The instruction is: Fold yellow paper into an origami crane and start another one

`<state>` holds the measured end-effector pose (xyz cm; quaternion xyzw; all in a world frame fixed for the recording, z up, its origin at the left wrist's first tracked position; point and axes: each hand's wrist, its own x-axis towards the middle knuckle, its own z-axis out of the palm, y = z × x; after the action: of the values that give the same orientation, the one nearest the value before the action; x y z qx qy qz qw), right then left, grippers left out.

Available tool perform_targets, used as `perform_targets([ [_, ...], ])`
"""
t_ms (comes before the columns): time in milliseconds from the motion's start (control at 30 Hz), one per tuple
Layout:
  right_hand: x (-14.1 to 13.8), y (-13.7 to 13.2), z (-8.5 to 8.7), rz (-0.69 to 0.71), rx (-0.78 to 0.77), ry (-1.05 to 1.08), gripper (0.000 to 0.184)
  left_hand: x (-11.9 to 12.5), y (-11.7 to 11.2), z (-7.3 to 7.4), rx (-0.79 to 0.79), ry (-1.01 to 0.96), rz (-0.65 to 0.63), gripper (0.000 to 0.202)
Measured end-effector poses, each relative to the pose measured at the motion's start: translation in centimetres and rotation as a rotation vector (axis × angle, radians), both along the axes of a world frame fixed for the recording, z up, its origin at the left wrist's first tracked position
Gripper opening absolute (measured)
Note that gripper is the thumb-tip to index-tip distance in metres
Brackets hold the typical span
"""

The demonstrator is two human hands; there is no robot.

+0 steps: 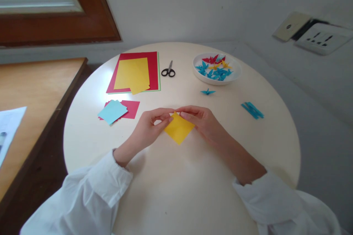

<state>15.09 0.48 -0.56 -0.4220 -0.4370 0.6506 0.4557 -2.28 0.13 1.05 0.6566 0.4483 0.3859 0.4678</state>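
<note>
A yellow square of origami paper is held between both hands over the middle of the round table, one corner pointing toward me. My left hand pinches its upper left edge between thumb and fingers. Its upper right edge is pinched by my right hand, with the fingertips of both hands meeting near the top corner. Whether the paper is folded over I cannot tell. Beyond the hands lies a single blue paper crane.
A white dish of red, yellow and blue cranes stands at the back right of the white table. Scissors lie beside stacked yellow sheets. Light blue squares lie at left, blue folded strips at right.
</note>
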Motion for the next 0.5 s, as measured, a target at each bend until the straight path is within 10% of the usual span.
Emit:
perform_targets([
  [233, 0.33, 0.01, 0.22, 0.085, -0.025, -0.025, 0.029, -0.14, -0.14, 0.09, 0.070, 0.093, -0.053, 0.022],
  [500, 0.37, 0.45, -0.32, -0.029, 0.332, -0.578, 0.014, -0.34, 0.21, -0.79, -0.086, 0.184, -0.042, 0.025],
])
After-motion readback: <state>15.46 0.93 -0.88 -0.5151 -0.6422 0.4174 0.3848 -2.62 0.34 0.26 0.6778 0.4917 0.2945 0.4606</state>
